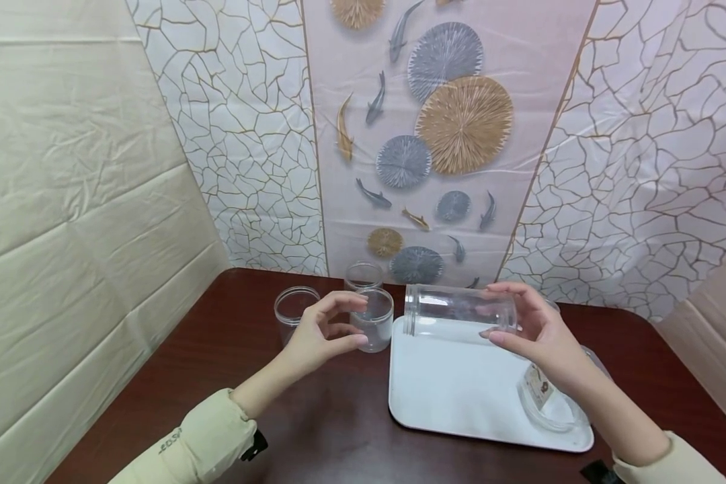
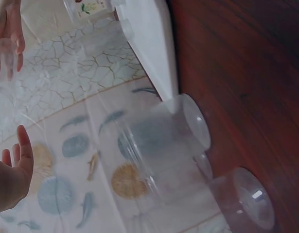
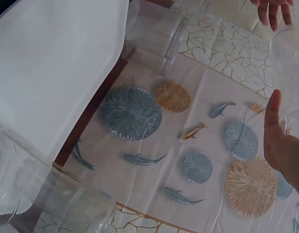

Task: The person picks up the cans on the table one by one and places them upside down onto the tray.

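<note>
Clear jar [image 1: 448, 310] lies sideways in your right hand [image 1: 541, 329], thumb and fingers clamped on its end, raised near the tray's [image 1: 460, 396] far edge. Your left hand [image 1: 323, 326] holds nothing, fingertips apart. A labelled clear container [image 1: 547, 403] sits at the tray's near right corner. Farther, three upright jars [image 1: 375, 333] stand toward the table's [image 1: 302, 430] far edge.

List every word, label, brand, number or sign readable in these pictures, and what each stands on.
Left sleeve: dark lettering, too small and blurred to read surely.
Label on the clear container on the white tray: printing too small to read.
I see no other text.
</note>
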The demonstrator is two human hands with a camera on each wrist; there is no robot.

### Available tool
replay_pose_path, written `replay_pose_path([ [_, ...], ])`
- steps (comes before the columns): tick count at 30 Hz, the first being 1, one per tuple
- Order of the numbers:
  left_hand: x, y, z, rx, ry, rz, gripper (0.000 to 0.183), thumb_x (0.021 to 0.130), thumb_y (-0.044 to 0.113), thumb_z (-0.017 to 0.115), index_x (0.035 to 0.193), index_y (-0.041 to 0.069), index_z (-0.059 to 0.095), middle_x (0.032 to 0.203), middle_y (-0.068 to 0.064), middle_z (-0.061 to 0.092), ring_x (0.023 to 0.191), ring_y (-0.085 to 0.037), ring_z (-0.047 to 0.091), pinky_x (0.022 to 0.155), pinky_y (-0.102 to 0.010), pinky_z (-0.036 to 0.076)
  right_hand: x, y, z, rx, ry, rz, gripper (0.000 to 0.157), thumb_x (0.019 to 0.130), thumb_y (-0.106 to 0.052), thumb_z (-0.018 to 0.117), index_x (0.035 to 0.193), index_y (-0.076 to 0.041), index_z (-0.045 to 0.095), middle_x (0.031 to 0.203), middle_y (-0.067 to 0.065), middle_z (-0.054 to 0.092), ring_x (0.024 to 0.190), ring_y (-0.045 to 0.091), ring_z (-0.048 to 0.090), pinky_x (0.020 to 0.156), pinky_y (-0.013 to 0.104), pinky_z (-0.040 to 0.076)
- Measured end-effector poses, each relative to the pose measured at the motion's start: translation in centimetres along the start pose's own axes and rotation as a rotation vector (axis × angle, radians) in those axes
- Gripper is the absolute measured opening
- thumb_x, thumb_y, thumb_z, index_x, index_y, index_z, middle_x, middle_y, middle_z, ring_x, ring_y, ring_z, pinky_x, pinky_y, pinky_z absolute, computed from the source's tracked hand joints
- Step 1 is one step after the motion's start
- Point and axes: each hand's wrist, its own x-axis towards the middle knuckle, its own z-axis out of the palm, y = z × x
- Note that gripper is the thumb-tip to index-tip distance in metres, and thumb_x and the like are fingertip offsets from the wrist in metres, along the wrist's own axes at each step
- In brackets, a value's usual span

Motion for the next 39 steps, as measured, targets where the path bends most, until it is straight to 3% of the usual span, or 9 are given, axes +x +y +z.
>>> replay_pose_path([
  [7, -0.8, -0.5, -1.2, 0.034, 0.040, -0.035, 0.049, 0.077, -0.005, 0.072, 0.121, -0.006, 0.051, 0.113, 0.011, 0.060, 0.106, -0.005, 0.057, 0.081, -0.032, 0.056, -0.1, 0.0, -0.9, -0.110, 0.036, 0.010, 0.054, 0.086, 0.008, 0.058, 0.135, -0.006, 0.038, 0.128, -0.011, 0.051, 0.120, -0.003, 0.044, 0.078, 0.017, 0.050],
  [11, -1.4, -0.5, -1.7, 0.046, 0.063, -0.068, 0.049, 0.077, -0.004, 0.072, 0.121, -0.006, 0.051, 0.112, 0.011, 0.061, 0.105, -0.005, 0.058, 0.081, -0.034, 0.056, 0.1, -0.2, -1.3, -0.079, 0.041, -0.020, 0.054, 0.086, 0.011, 0.058, 0.134, -0.007, 0.040, 0.129, -0.009, 0.051, 0.119, -0.002, 0.046, 0.082, 0.015, 0.050],
  [18, -2.2, -0.3, -2.5, 0.105, 0.079, -0.105, 0.047, 0.077, -0.003, 0.072, 0.120, -0.004, 0.053, 0.111, 0.011, 0.061, 0.098, -0.006, 0.061, 0.080, -0.033, 0.057, 0.4, -1.0, -1.9, -0.183, 0.058, 0.045, 0.055, 0.087, 0.005, 0.060, 0.135, -0.009, 0.039, 0.127, -0.014, 0.052, 0.111, -0.002, 0.053, 0.079, 0.017, 0.051],
  [24, -3.0, -0.3, -3.3, 0.143, 0.096, -0.148, 0.047, 0.077, -0.002, 0.073, 0.120, 0.001, 0.055, 0.110, 0.010, 0.061, 0.087, -0.009, 0.066, 0.077, -0.032, 0.057, 1.2, -0.9, -2.4, -0.161, 0.047, 0.029, 0.054, 0.086, 0.007, 0.061, 0.132, -0.013, 0.042, 0.126, -0.011, 0.050, 0.108, -0.002, 0.054, 0.078, 0.015, 0.052],
  [30, -3.7, -0.5, -4.1, 0.150, 0.102, -0.162, 0.047, 0.077, -0.001, 0.073, 0.120, 0.000, 0.054, 0.112, 0.013, 0.061, 0.098, -0.007, 0.061, 0.078, -0.029, 0.057, 2.0, -0.6, -2.9, -0.254, 0.034, 0.027, 0.055, 0.086, 0.003, 0.062, 0.133, -0.017, 0.042, 0.125, -0.011, 0.049, 0.106, -0.004, 0.054, 0.077, 0.018, 0.053],
  [35, -3.9, -0.6, -4.4, 0.129, 0.102, -0.173, 0.047, 0.077, -0.001, 0.072, 0.120, -0.004, 0.052, 0.113, 0.014, 0.060, 0.100, -0.005, 0.059, 0.077, -0.028, 0.057, 2.7, -0.4, -3.1, -0.377, 0.037, 0.068, 0.054, 0.087, -0.006, 0.065, 0.135, -0.014, 0.041, 0.123, -0.010, 0.048, 0.103, -0.007, 0.053, 0.079, 0.016, 0.052],
  [39, -4.1, -0.7, -4.6, 0.129, 0.101, -0.166, 0.047, 0.078, -0.002, 0.072, 0.120, -0.004, 0.051, 0.114, 0.014, 0.060, 0.103, -0.002, 0.058, 0.077, -0.028, 0.057, 3.4, -0.3, -3.2, -0.401, 0.023, 0.109, 0.053, 0.088, -0.011, 0.066, 0.135, -0.013, 0.041, 0.121, -0.010, 0.048, 0.101, -0.004, 0.052, 0.078, 0.017, 0.050],
])
